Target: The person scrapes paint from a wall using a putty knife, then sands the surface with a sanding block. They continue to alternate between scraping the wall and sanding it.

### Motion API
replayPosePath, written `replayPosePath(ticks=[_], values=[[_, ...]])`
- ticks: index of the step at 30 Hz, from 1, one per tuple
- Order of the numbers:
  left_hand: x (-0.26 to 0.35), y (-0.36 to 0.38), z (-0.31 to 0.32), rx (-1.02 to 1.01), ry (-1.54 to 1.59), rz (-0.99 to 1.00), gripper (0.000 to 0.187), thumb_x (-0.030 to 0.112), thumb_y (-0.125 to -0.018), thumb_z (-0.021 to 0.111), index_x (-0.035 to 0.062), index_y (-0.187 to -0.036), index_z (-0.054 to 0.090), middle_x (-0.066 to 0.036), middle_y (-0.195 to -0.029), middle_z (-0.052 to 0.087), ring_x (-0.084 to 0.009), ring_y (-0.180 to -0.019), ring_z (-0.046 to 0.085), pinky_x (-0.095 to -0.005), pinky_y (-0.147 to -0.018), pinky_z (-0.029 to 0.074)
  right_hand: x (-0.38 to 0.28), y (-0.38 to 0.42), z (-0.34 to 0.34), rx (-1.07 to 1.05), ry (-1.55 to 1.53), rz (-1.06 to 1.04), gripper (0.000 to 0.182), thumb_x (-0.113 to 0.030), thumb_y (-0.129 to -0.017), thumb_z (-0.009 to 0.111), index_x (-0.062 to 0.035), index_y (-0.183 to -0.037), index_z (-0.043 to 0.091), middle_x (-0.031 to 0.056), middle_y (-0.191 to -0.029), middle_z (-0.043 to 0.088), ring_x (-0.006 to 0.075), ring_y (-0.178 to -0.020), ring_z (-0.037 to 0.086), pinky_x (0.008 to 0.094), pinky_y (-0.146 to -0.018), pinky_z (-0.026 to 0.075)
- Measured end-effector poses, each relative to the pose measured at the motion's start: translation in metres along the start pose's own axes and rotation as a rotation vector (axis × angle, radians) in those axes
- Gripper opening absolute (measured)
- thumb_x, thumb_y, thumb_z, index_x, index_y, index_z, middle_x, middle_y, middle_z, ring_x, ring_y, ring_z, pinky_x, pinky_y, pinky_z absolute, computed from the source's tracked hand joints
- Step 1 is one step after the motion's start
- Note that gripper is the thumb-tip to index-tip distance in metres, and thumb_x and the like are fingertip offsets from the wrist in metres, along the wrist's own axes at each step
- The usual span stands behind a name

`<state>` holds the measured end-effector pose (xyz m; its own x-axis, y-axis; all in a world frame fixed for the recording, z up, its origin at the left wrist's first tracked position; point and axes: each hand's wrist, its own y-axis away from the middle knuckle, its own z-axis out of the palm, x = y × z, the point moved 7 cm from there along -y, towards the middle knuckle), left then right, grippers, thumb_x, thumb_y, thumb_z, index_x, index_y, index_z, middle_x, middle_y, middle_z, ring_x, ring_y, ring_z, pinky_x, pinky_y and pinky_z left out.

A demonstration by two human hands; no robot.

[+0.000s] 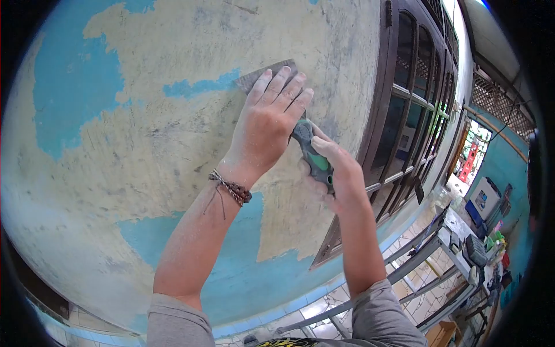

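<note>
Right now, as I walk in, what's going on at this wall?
A person is holding a scraper against the wall. The right hand grips its handle, while the left hand lies over the blade with its fingers spread. Around them the surface is mostly pale and scuffed, with ragged patches of blue paint on it. A dark-framed window is to the right.
</note>
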<state>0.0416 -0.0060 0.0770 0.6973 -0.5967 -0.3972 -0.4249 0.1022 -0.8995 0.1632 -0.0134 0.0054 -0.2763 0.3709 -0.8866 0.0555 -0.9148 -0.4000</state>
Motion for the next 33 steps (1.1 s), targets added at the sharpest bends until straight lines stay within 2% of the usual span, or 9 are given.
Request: replayPosePath(ticks=[4,6,13,16,22,28,31,33], values=[[0.022,0.008,0.009,-0.077,-0.130,-0.028,0.048,0.005,-0.085,0.052,0.0041,-0.134,0.054,-0.018,-0.147,0.047,-0.0352,-0.139,0.040,-0.0482,-0.117,0.029,-0.021,0.003,-0.035,0.006,0.251,0.043,0.045,-0.028,-0.095,0.062,-0.0103,-0.137,0.059,0.0034,-0.077,0.063,0.0067,-0.049,0.048,0.0211,-0.040,0.034],[0.025,0.009,0.015,-0.087,-0.136,-0.016,0.048,0.007,-0.086,0.051,0.0025,-0.133,0.053,-0.020,-0.148,0.044,-0.0367,-0.140,0.039,-0.0490,-0.118,0.028,-0.040,-0.003,-0.032,-0.027,0.385,0.030,0.042,-0.024,-0.094,0.063,-0.0088,-0.134,0.062,0.0023,-0.075,0.063,0.0055,-0.049,0.046,0.0208,-0.040,0.032],[0.012,0.009,0.003,0.071,0.051,0.000,0.033,0.003,-0.084,0.055,0.0038,-0.118,0.054,-0.022,-0.143,0.046,-0.0396,-0.139,0.038,-0.0520,-0.118,0.027,-0.076,-0.012,-0.014,-0.079,0.743,-0.024,0.042,-0.019,-0.092,0.064,-0.0064,-0.131,0.063,0.0010,-0.064,0.059,0.0040,-0.044,0.040,0.0210,-0.040,0.029],[0.012,0.009,0.011,0.042,-0.013,-0.011,0.031,0.011,-0.086,0.055,0.0040,-0.116,0.053,-0.023,-0.141,0.047,-0.0385,-0.140,0.037,-0.0507,-0.118,0.028,-0.080,-0.014,-0.016,-0.068,0.805,-0.031,0.041,-0.019,-0.091,0.064,-0.0060,-0.130,0.064,0.0013,-0.065,0.060,0.0038,-0.044,0.039,0.0206,-0.040,0.028],[0.009,0.011,0.003,0.131,0.017,-0.073,0.028,0.009,-0.086,0.055,0.0040,-0.114,0.053,-0.022,-0.141,0.046,-0.0381,-0.140,0.036,-0.0533,-0.118,0.026,-0.085,-0.010,-0.001,-0.117,0.859,-0.120,0.039,-0.021,-0.093,0.063,-0.0048,-0.128,0.065,0.0014,-0.064,0.060,0.0033,-0.044,0.040,0.0198,-0.039,0.028],[0.008,0.014,-0.001,0.127,0.015,-0.098,0.028,0.007,-0.086,0.055,0.0057,-0.114,0.054,-0.021,-0.148,0.040,-0.0366,-0.143,0.033,-0.0564,-0.118,0.025,-0.089,-0.009,0.003,-0.127,0.908,-0.064,0.040,-0.021,-0.093,0.063,-0.0040,-0.128,0.065,0.0026,-0.063,0.062,0.0036,-0.044,0.043,0.0201,-0.041,0.032],[0.009,0.014,-0.001,0.150,0.070,-0.138,0.030,0.003,-0.086,0.056,0.0068,-0.116,0.054,-0.019,-0.150,0.041,-0.0386,-0.142,0.035,-0.0617,-0.117,0.021,-0.086,-0.009,0.004,-0.147,0.946,-0.195,0.039,-0.019,-0.094,0.063,-0.0019,-0.129,0.063,0.0010,-0.062,0.058,0.0027,-0.043,0.041,0.0195,-0.037,0.027],[0.017,0.015,0.008,0.131,0.046,-0.138,0.030,0.004,-0.085,0.056,0.0068,-0.115,0.055,-0.020,-0.150,0.040,-0.0372,-0.143,0.034,-0.0605,-0.117,0.023,-0.087,-0.007,-0.006,-0.127,0.951,-0.152,0.038,-0.019,-0.094,0.063,-0.0022,-0.128,0.063,0.0009,-0.062,0.058,0.0025,-0.044,0.042,0.0195,-0.038,0.029]])
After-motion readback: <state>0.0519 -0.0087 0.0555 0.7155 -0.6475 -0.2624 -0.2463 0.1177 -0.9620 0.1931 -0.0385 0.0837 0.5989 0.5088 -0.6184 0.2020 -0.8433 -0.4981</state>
